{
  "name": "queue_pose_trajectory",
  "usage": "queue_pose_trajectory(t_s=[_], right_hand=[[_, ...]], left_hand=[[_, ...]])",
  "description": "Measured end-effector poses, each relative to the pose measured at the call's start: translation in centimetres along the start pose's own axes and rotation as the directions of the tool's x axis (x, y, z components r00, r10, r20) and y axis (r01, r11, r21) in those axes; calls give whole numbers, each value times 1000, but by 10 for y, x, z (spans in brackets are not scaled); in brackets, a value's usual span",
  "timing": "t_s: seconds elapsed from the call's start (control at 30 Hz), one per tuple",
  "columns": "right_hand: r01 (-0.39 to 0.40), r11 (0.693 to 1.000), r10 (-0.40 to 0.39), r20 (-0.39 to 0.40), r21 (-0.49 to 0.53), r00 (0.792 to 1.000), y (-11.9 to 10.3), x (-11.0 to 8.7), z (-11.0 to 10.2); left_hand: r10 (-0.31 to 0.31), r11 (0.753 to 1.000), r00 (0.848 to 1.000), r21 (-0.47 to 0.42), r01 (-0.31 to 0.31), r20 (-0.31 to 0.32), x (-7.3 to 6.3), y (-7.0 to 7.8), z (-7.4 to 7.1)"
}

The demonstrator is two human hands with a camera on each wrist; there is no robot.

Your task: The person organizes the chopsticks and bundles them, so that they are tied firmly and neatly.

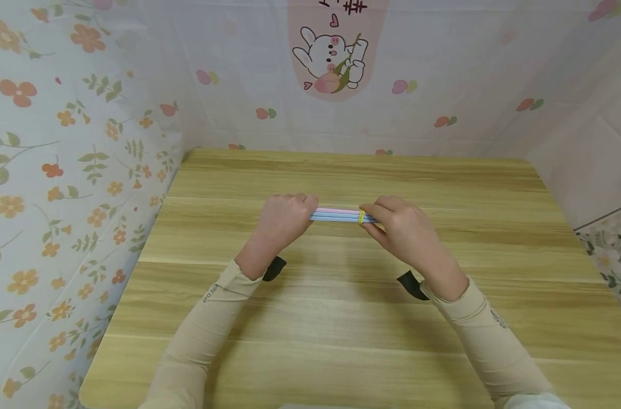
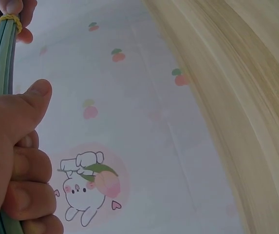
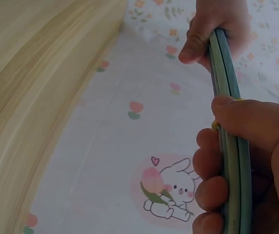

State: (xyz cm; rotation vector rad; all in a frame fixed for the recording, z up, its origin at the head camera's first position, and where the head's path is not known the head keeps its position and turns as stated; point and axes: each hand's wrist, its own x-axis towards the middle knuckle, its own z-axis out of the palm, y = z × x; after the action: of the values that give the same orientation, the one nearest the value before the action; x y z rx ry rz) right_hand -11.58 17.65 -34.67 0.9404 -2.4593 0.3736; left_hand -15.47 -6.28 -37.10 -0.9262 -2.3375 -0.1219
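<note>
Above the table, a bundle of slim, straight blue and pink sticks (image 1: 336,215) is held level between both hands. A yellow rubber band (image 1: 361,216) is wound round it towards the right end. My left hand (image 1: 286,218) grips the left part, its fingers curled round the sticks with the thumb along them, as the left wrist view shows. At the band, my right hand (image 1: 405,230) holds the other part; in the right wrist view the thumb (image 3: 249,117) presses across the sticks and the fingers curl behind. Both ends of the bundle are hidden by the hands in the head view.
The wood-grain table (image 1: 310,329) lies below the hands. A white curtain (image 1: 213,113) with tulips and a rabbit print hangs along its back edge, and a flowered cloth (image 1: 60,227) is at the left. Dark strap ends (image 1: 412,286) stick out by the wrists.
</note>
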Motion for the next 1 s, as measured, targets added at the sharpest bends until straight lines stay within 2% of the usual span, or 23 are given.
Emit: queue_pose_trajectory(t_s=[0.3,0.67,1.0], right_hand=[[-39,999,39,3,-31,999,-1,1,3],[-45,993,45,1,-109,999,-3,3,4],[-53,997,54,19,-60,998,-1,3,2]], left_hand=[[16,1000,1000,25,-16,-6,1,1,0],[24,999,999,48,-25,24,5,5,-1],[26,999,1000,25,-27,16,3,2,2]])
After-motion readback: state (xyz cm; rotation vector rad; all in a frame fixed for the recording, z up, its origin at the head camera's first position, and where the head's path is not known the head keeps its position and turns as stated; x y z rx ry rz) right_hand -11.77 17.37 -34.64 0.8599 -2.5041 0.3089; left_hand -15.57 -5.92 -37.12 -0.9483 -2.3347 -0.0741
